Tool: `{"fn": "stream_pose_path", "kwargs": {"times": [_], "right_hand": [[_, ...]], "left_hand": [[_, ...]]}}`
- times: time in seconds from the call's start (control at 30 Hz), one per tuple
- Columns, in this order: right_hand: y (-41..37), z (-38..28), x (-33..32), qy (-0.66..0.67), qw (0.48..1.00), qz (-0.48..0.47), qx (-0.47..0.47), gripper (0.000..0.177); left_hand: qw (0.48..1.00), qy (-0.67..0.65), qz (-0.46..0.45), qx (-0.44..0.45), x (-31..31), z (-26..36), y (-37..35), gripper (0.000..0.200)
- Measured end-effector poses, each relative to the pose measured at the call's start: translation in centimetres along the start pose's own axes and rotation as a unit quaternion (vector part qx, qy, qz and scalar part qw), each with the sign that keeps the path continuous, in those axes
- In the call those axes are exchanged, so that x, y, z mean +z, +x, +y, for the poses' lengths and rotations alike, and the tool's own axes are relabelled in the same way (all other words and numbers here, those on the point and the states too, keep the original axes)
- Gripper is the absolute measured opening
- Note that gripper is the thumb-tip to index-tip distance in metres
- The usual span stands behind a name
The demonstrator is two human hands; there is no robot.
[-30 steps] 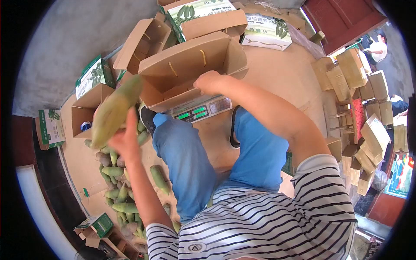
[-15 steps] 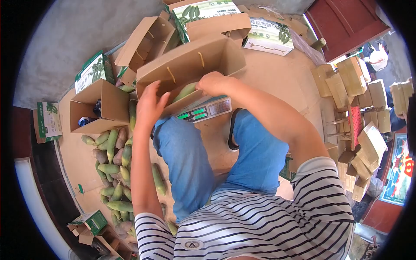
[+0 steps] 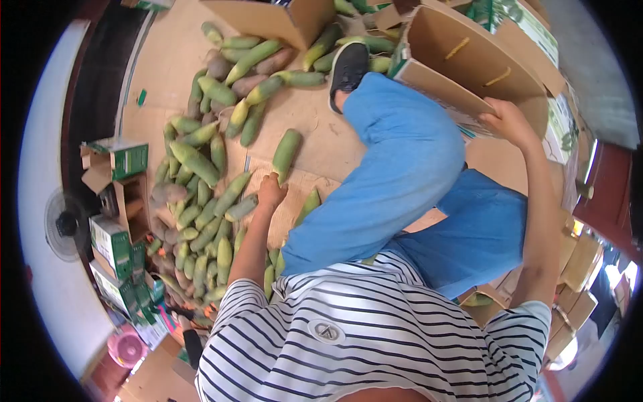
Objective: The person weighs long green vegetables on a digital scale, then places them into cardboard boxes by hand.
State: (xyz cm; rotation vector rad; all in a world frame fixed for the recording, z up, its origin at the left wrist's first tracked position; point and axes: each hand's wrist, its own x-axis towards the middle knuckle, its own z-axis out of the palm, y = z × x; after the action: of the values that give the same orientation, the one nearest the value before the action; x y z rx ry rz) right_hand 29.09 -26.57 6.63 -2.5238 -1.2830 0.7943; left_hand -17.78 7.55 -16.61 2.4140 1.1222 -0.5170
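My left hand (image 3: 271, 191) is closed round the lower end of a long green radish (image 3: 287, 151), just above the cardboard-covered floor. Beside it spreads a heap of green radishes (image 3: 194, 163), with reddish-brown roots (image 3: 273, 61) among them. At the upper right, my right hand (image 3: 507, 122) grips the near rim of an open cardboard box (image 3: 435, 77) with yellow cord handles. The inside bottom of this box is hidden by its near wall. A sliver of a scale (image 3: 467, 131) shows beneath the box.
Another open carton (image 3: 268, 23) stands at the top beyond the heap. Green-and-white boxes (image 3: 110, 241) are stacked on the left by a fan (image 3: 65, 226). My shoe (image 3: 349, 70) rests close to the radishes. A pink fan (image 3: 127, 350) and another person's dark sleeve (image 3: 193, 345) show at lower left.
The view has swung left towards the heap. My left hand has left the box and taken hold of a green radish on the floor side. My right hand remains at the box's rim.
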Motion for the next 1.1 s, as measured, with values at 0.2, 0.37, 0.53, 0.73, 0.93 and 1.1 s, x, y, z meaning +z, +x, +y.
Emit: {"fn": "stream_pose_path", "kwargs": {"times": [0.2, 0.37, 0.53, 0.73, 0.93, 1.1], "right_hand": [[0.1, -0.7, 0.1, -0.001, 0.999, -0.004, 0.04, 0.026], [0.2, 0.8, 1.1, 0.026, 0.999, 0.016, 0.037, 0.026], [0.3, -0.4, 0.3, 0.014, 0.999, 0.003, 0.035, 0.026], [0.0, -0.3, 0.0, -0.015, 0.998, -0.009, 0.063, 0.025], [-0.3, 0.7, 1.2, -0.051, 0.997, 0.046, 0.041, 0.028], [-0.5, 0.0, 0.6, -0.054, 0.996, -0.008, 0.077, 0.03]], "left_hand": [[0.993, -0.028, 0.107, -0.031, 1.8, -1.9, 1.4, 0.058], [0.993, -0.091, 0.059, -0.049, 3.6, -1.2, 5.6, 0.062], [0.982, -0.053, -0.051, -0.172, 2.0, 4.0, 6.5, 0.067], [0.826, -0.492, -0.156, -0.226, 3.3, 5.1, 4.8, 0.061], [0.839, -0.534, 0.059, 0.087, -8.1, 13.7, 3.5, 0.044], [0.719, -0.557, 0.245, 0.336, -20.8, 29.6, 0.1, 0.052]]}}
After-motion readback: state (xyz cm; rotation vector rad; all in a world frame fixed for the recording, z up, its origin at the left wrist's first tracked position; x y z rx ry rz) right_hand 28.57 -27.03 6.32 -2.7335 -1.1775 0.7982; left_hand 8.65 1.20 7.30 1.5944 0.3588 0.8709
